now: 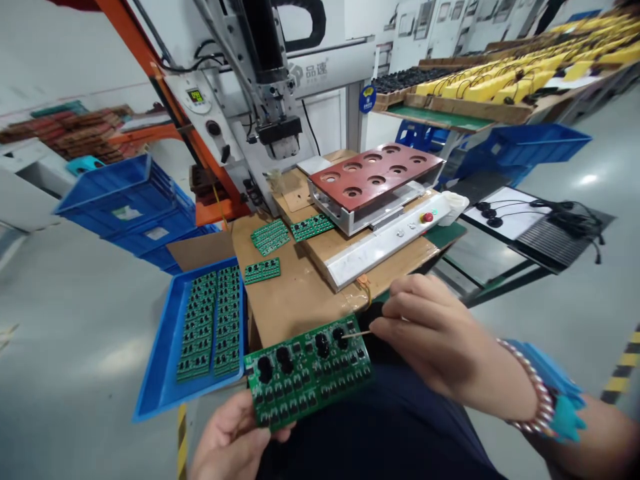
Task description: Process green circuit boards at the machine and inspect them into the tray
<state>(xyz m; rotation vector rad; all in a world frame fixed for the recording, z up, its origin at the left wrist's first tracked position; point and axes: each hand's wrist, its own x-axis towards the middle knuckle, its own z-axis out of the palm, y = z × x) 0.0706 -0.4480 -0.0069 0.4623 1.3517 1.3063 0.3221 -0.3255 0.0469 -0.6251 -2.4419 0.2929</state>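
A green circuit board [310, 373] with several glossy black blobs along its upper half is tilted up in front of me. My left hand [240, 430] grips its lower left corner between thumb and fingers. Pinched in my right hand [430, 333] is a thin wooden stick [357, 334], probably a toothpick. Its tip reaches the rightmost black blob [341, 337] on the board; whether it touches cannot be made out. More circuit boards lie on the table beyond, including a small one [263, 270] and a stack [270, 236].
At left, a blue tray [155, 380] holds rows of circuit boards. Blue bins [125, 200] are stacked behind it. A machine with a red-brown fixture plate [360, 175] stands on the cardboard-covered table [280, 307]. Black cables [575, 220] lie on a stand at right.
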